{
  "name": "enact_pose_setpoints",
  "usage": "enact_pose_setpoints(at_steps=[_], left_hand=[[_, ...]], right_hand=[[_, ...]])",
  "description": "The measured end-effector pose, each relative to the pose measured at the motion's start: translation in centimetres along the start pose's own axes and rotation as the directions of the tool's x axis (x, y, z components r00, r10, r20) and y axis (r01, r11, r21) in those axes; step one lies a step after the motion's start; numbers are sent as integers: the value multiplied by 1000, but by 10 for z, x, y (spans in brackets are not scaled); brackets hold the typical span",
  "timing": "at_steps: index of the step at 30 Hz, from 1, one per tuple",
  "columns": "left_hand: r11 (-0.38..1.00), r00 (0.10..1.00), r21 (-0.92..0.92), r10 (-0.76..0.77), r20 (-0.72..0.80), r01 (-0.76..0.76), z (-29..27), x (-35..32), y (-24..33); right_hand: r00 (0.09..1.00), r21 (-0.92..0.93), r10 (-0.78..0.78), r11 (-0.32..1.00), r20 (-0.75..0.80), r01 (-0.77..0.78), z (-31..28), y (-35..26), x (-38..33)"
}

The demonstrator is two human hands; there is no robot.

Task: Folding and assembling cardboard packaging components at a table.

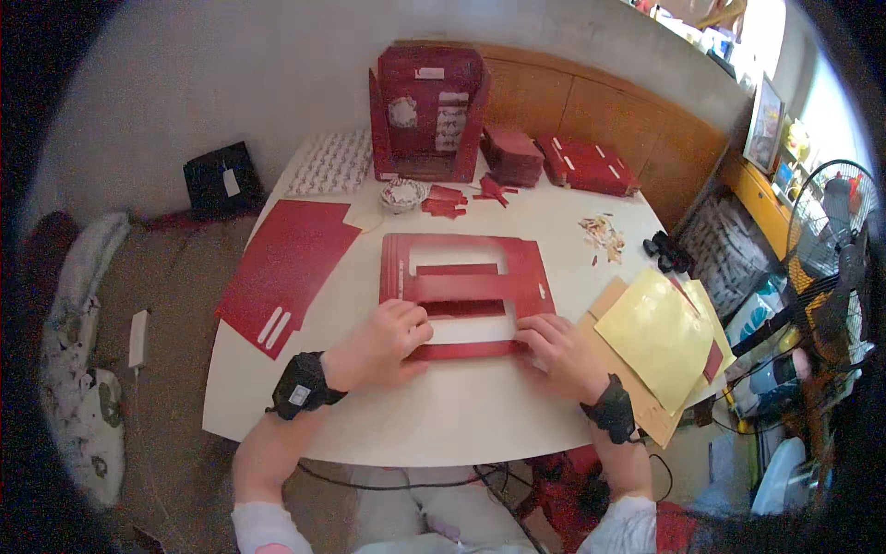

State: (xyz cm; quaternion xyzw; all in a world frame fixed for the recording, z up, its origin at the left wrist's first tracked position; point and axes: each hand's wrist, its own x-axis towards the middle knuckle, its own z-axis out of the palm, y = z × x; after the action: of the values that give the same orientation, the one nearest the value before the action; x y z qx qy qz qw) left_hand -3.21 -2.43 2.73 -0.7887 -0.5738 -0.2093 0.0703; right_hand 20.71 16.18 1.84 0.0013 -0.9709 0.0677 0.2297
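Note:
A dark red cardboard sheet (528, 277) with cut-out windows lies flat on the table before me. Through its openings show white tabletop and darker red strips, and a red band runs across the middle. My left hand (383, 342) has its fingers curled together over the near left corner of the sheet. At the near right corner, my right hand (552, 349) grips the edge with bent fingers on top. Both thumbs are partly hidden or blurred.
A red sheet (291, 263) lies left; yellow sheets (655, 337) lie right. Behind are an upright red box (429, 111), a small bowl (403, 195), red stacks (512, 155), a flat red pile (589, 166) and scraps (602, 237). A fan (835, 240) stands far right.

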Motion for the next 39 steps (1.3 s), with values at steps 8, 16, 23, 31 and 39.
enact_pose_setpoints(at_steps=[8, 16, 23, 31, 39], left_hand=[[998, 998, -60, 20, -57, -23, 11, -24, -12], [997, 987, -14, 71, -145, -73, 15, -26, -15], [987, 983, 106, 133, -128, -119, 16, -23, -10], [995, 997, 103, 6, -71, 1, 5, -25, -10], [979, 986, 139, -138, -92, 150, 11, -26, -6]], right_hand=[[998, 78, 65, 995, -26, -63, 8, 5, -4], [999, -115, -16, 993, -42, 12, 14, 6, -4], [992, -243, -98, 967, -76, 77, 21, 8, -6], [984, 142, -50, 987, -170, 75, 8, 1, -1], [904, 27, 316, 946, -287, -322, 16, 9, -2]])
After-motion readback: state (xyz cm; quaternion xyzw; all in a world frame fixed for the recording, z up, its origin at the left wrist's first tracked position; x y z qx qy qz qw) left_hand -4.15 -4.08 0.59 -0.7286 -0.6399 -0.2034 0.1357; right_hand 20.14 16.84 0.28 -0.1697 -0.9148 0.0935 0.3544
